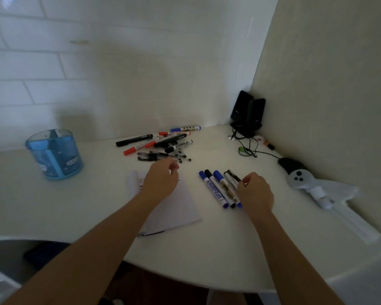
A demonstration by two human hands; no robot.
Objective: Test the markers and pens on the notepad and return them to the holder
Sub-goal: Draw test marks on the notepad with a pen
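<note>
Right hand (256, 194) fingers (248, 177) pinched the black pen (233, 175), judged light, stiff and slick, at its barrel beside the markers (216, 191) on the table (207, 249). Left hand (161, 181) was loosely curled above the notepad (176, 208), its hold indeterminable.

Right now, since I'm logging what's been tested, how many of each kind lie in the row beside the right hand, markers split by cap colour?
Blue-capped markers: 2
Black-capped marker: 1
Pen, pinched by the right hand: 1
Total: 4
</note>
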